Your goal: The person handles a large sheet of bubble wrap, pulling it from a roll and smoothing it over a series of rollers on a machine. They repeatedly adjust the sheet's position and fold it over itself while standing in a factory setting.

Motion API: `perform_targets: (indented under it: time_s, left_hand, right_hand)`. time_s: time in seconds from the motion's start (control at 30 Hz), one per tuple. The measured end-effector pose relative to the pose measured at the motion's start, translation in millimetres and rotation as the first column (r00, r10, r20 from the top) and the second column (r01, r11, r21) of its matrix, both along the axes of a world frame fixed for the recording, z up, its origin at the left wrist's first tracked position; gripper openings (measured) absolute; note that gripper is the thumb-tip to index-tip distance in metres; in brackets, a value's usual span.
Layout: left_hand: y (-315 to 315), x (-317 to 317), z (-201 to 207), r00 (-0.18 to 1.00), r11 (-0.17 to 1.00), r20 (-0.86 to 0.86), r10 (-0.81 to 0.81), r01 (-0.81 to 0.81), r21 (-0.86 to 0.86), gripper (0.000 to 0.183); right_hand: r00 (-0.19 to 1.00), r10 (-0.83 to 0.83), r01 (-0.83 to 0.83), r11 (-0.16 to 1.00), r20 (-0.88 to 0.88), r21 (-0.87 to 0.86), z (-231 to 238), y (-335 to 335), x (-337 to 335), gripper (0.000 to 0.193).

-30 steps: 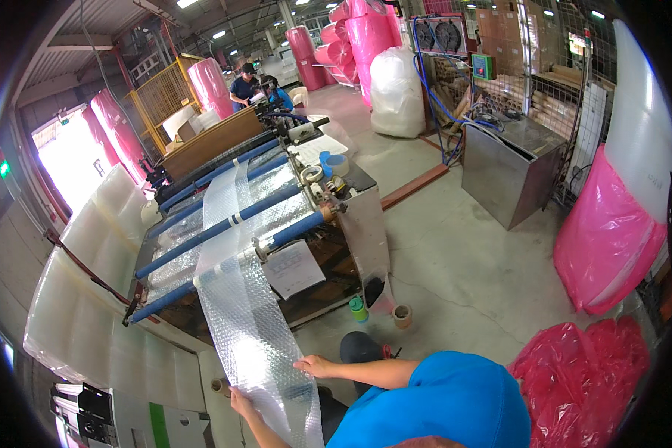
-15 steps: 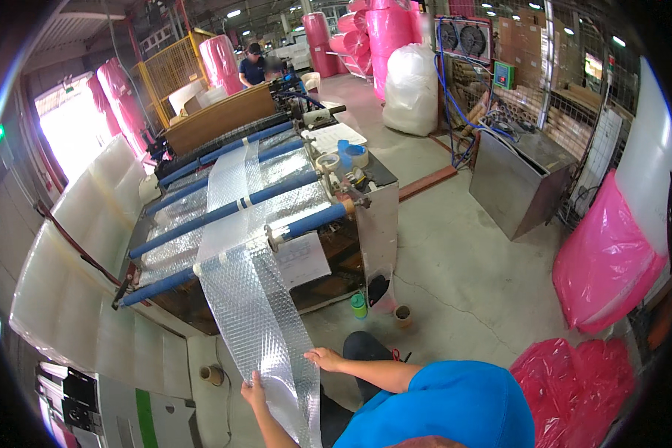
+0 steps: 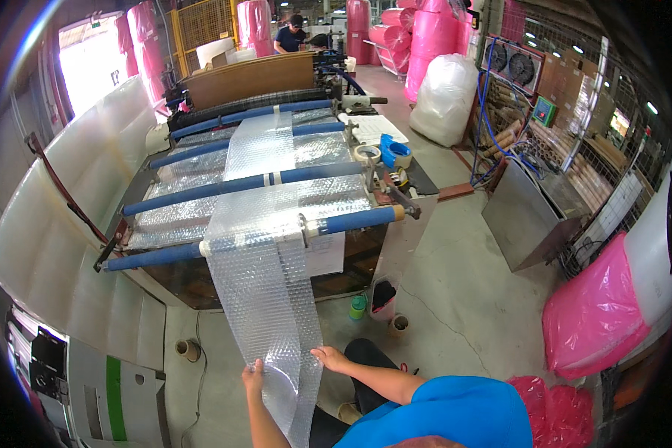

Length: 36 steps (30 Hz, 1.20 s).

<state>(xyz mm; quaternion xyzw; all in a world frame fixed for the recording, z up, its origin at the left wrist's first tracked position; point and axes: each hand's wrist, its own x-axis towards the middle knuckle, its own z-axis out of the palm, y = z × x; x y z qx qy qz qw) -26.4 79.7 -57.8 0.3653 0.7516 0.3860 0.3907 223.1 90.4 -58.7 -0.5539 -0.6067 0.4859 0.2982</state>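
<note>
A long strip of clear bubble wrap [image 3: 265, 299] comes down over the front blue roller [image 3: 157, 257] of a machine and hangs toward my lap. My left hand [image 3: 253, 379] is closed on its left edge. Across from it, my right hand [image 3: 330, 359] pinches the right edge, with the forearm coming in from the right. Between my hands the film is spread out, and its lower end passes below them out of view. Farther up, the strip crosses more blue rollers, with silvery bubble sheet beneath it.
Tape rolls [image 3: 367, 154] lie on the machine's right side. On the floor stand a green bottle [image 3: 358, 307] and cardboard cores [image 3: 188, 349]. A metal cabinet [image 3: 526, 213] and pink-wrapped rolls [image 3: 593, 306] are at right. Behind the machine a person [image 3: 290, 37] works.
The view has turned, so the machine looks more level and nearer the middle. Both hands still grip the bubble wrap edges at nearly the same places.
</note>
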Motion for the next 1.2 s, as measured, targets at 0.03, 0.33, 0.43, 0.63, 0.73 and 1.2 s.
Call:
perform_targets:
  time_s: [0.03, 0.33, 0.43, 0.63, 0.73, 1.2]
  left_hand:
    - [4, -1, 0, 1.000, 1.000, -0.005, -0.006, 0.006, 0.001, 0.041]
    - [62, 4, 62, 0.998, 0.987, 0.032, -0.045, 0.040, 0.158, 0.036]
    - [85, 10, 85, 0.998, 0.983, -0.012, -0.059, 0.060, 0.172, 0.036]
    - [119, 13, 133, 0.984, 0.929, -0.174, 0.049, 0.019, 0.370, 0.042]
    - [124, 18, 159, 0.946, 0.938, -0.306, 0.107, 0.006, 0.347, 0.050]
    - [-15, 17, 110, 0.962, 0.995, -0.271, -0.038, 0.010, -0.104, 0.089]
  right_hand:
    - [1.000, 0.002, -0.002, 0.999, 0.005, -0.038, -3, 0, 0, 0.043]
    - [0.976, -0.150, 0.161, 0.985, -0.160, 0.058, 45, 57, -6, 0.041]
    - [0.949, -0.198, 0.240, 0.959, -0.247, 0.152, 53, 83, -2, 0.037]
    - [0.854, -0.227, 0.315, 0.942, -0.468, 0.118, 110, 111, -11, 0.033]
    - [0.822, -0.223, 0.340, 0.930, -0.524, 0.137, 124, 118, -9, 0.032]
    - [0.959, 0.114, -0.101, 0.993, -0.260, 0.064, 49, -11, -2, 0.032]
